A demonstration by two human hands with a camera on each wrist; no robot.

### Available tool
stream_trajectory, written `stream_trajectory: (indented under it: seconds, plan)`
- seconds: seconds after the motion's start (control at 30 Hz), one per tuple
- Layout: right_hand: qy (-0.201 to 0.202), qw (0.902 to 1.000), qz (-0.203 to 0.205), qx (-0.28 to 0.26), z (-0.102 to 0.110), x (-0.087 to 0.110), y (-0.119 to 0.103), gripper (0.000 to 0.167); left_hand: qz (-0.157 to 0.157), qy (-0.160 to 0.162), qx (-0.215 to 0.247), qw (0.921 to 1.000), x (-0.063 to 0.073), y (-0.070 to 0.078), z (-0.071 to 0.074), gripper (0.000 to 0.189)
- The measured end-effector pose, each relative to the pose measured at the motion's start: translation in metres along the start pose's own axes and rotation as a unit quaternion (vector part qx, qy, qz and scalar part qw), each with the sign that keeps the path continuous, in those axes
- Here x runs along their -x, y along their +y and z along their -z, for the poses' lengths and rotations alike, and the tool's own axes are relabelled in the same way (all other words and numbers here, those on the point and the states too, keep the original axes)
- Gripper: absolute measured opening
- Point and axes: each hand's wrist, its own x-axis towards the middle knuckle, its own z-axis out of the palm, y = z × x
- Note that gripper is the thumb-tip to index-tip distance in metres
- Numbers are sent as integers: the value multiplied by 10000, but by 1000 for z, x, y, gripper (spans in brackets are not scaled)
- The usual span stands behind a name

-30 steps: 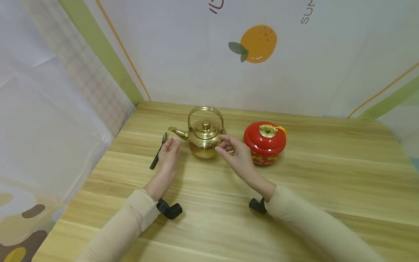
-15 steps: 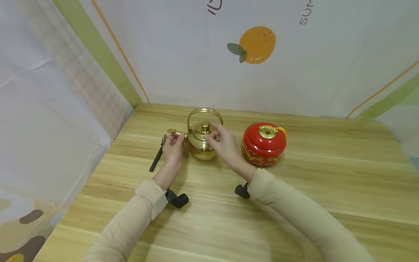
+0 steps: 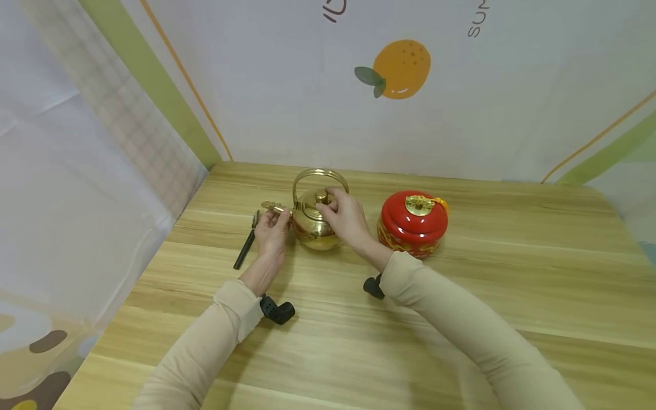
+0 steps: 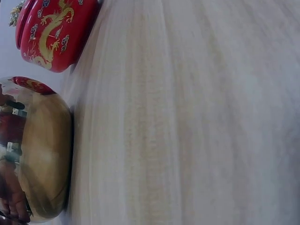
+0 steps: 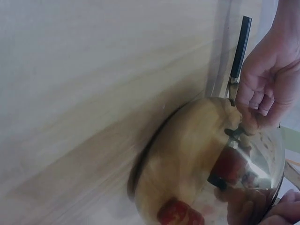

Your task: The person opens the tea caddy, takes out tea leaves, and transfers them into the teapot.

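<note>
Both forearms slant in from the near edge of the worktop (image 3: 328,353), and the hands meet at the brass kettle (image 3: 312,236), which stands upright towards the far side, left of the middle. The left hand (image 3: 271,236) reaches up with its palm turned inward, thumb and fingers narrowed round the spout (image 3: 269,205), whose tip pokes out beyond them. Over on the other side, the right hand (image 3: 349,217) leans across the kettle, back of the hand uppermost, thumb and forefinger pinching the knob (image 3: 320,195) of the lid (image 3: 310,208). That lid sits on the kettle, and the arched handle (image 3: 319,172) rises behind the fingers.

Cream sleeves (image 3: 474,319) run down to both wrists, and a black wrist mount (image 3: 278,312) juts out below each cuff. Just left of the left hand lies a black-handled utensil (image 3: 244,250), set at a slant. Off to the right, near the kettle but apart from it, there's a glossy red jar (image 3: 412,228), gold-patterned round its side, with a gold ornament (image 3: 419,205) and an orange tassel (image 3: 443,205) on top.

The worktop is pale, streaky wood grain, and the kettle's polished belly mirrors hands and jar. Behind it hangs a whitish backdrop (image 3: 266,85) printed with an orange fruit (image 3: 402,68) and partly visible lettering, with green bands running down at both sides.
</note>
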Motion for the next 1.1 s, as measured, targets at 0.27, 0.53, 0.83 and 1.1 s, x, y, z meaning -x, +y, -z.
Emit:
stream_trajectory:
  seconds: [0.27, 0.53, 0.83, 1.1]
  plan:
    - [-42, 9996, 28, 267, 2, -5, -4, 41, -60, 4, -79, 10000, 0, 1, 0, 37]
    - [-8, 9997, -98, 204, 1, -7, -2, 36, -68, -22, 122, 9999, -1, 0, 0, 39]
    - [-53, 9996, -233, 168, -1, -8, -3, 36, -93, 33, 59, 9999, 0, -1, 1, 39]
    - [-44, 9996, -253, 94, -1, -7, -4, 37, -107, 40, -46, 9999, 0, -1, 2, 33]
